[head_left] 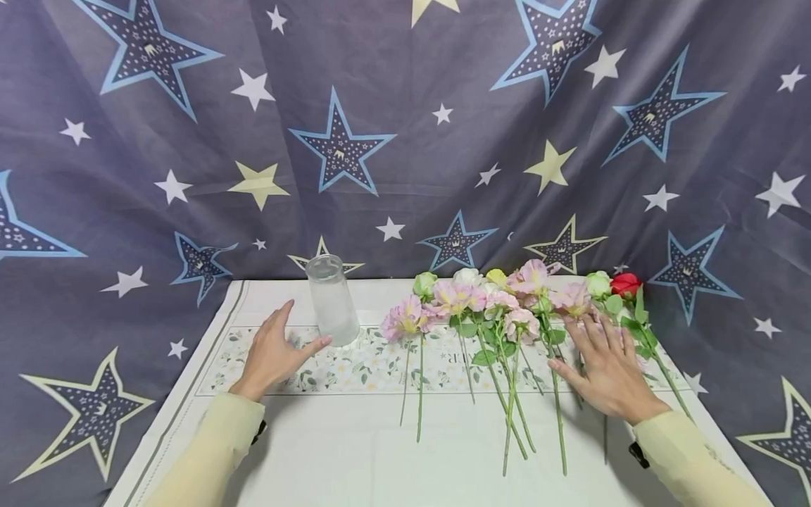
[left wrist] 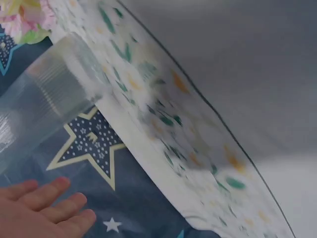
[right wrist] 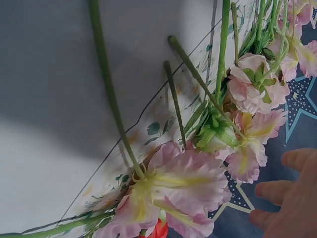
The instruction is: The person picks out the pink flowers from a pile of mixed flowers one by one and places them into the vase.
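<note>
Two bare hands come first, over the white tablecloth (head_left: pixel 329 451). Right hand (head_left: pixel 605 370): fingers spread, gripping nothing, by the flower heads; contact we can't tell. Left hand (head_left: pixel 272 352): thumb and fingers apart, nothing held, thumb right beside the ribbed clear vase (head_left: pixel 334 303); touching or not, we can't tell. We read that wide gap as sized to the vase. Green stems (head_left: pixel 421 394) point at the person, probably to keep ends in reach. Vase stands upright on the leaf-print band (head_left: pixel 380 366), left of the flowers, likely so neither crowds the other. Pink-yellow irises (head_left: pixel 405 317) lie heads away, red rose (head_left: pixel 626 284) far right. Star-print curtain (head_left: pixel 418 169) behind, presumably masking the background
</note>
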A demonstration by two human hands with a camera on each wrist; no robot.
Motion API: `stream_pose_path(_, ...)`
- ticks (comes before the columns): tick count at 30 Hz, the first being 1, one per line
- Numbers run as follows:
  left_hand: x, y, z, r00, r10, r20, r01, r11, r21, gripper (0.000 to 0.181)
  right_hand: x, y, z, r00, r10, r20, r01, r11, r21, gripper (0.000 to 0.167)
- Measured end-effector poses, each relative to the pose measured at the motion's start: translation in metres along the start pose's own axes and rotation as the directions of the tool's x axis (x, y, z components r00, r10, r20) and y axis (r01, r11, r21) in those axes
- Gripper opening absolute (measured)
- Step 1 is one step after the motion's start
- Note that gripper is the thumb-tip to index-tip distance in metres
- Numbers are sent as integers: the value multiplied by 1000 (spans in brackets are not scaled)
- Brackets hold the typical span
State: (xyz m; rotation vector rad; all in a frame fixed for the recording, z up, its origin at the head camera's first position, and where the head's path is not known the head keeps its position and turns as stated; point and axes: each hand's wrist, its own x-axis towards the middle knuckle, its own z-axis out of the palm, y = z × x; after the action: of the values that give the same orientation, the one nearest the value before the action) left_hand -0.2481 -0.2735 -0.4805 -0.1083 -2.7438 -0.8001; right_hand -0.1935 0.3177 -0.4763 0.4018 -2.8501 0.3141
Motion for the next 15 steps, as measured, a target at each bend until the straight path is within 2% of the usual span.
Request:
stream_pose_path(8, 19, 19, 12, 992, -119, -33, 112, 980, -163, 123, 0, -3, 0, 1000, -7, 3, 7, 1000, -10, 88)
stream_pose_path(15, 33, 26, 24, 988, -137, -77, 116, 966, -233, 125, -2, -3, 0, 1000, -7, 3, 7, 1000, -10, 88)
